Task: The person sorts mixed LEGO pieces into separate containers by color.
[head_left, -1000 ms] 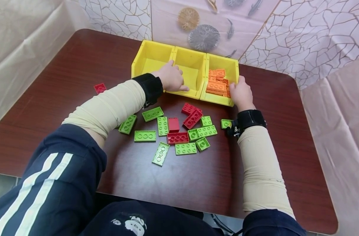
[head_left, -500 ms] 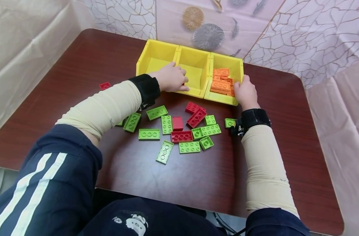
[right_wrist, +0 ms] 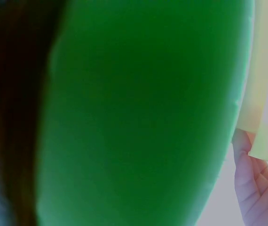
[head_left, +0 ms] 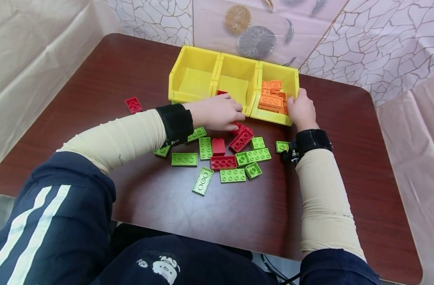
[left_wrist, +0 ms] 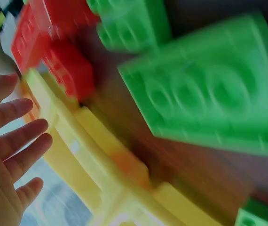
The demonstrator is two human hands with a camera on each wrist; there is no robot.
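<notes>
My left hand (head_left: 218, 113) is over the front rim of the middle yellow bin (head_left: 238, 71), fingertips right by two overlapping red building bricks (head_left: 242, 139) on the table. In the left wrist view its fingers (left_wrist: 19, 141) are spread and hold nothing. Part of a red brick (head_left: 221, 92) shows inside the middle bin, the rest hidden by that hand. My right hand (head_left: 303, 111) grips the outer side wall of the right yellow bin (head_left: 291, 79), where several orange bricks (head_left: 271, 101) lie. A blurred green brick (right_wrist: 143, 113) fills most of the right wrist view.
The left yellow bin (head_left: 193, 79) adjoins the middle one. Several green bricks (head_left: 184, 159) and red bricks (head_left: 223, 162) lie scattered in front of the bins. One red brick (head_left: 133, 105) lies apart at left, and a green brick (head_left: 282, 147) beside my right wrist.
My left hand has come back from over the middle bin toward the red bricks on the table. A red brick now shows in that bin. My right hand keeps its grip.
</notes>
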